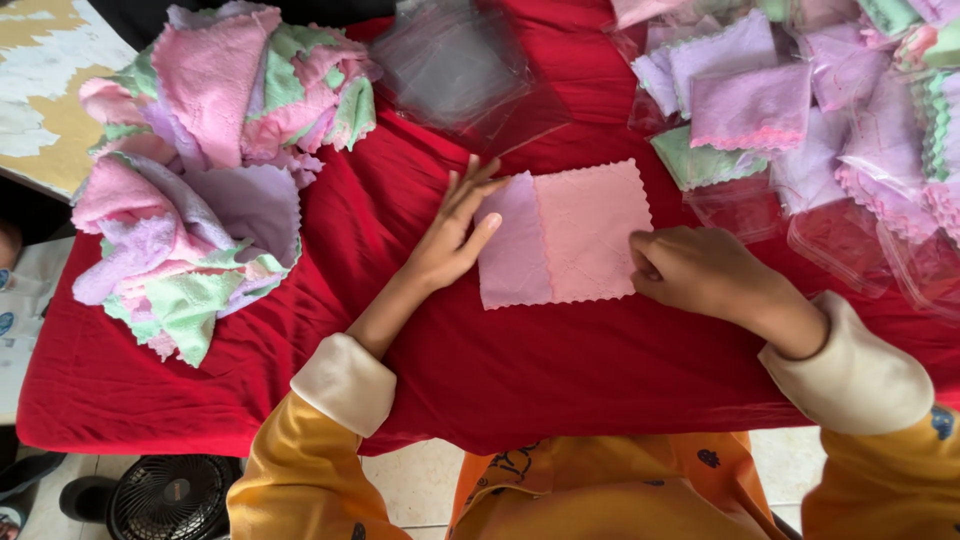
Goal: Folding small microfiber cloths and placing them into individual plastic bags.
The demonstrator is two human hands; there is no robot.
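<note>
two square scalloped-edge microfibre cloths, one pink (590, 232) over one lilac (508, 255), lie on the red-covered counter (560, 370). left hand (455, 235) flat, fingers spread, on lilac; right hand (695, 270) curled, pinching pink edge.

Red-covered table (560, 390), pale tiled floor (415, 485), black fan (170, 497) below

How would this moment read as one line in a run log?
left hand: flat on lilac cloth | right hand: at pink cloth edge | pink overlaps lilac | surface: red table cover
</note>
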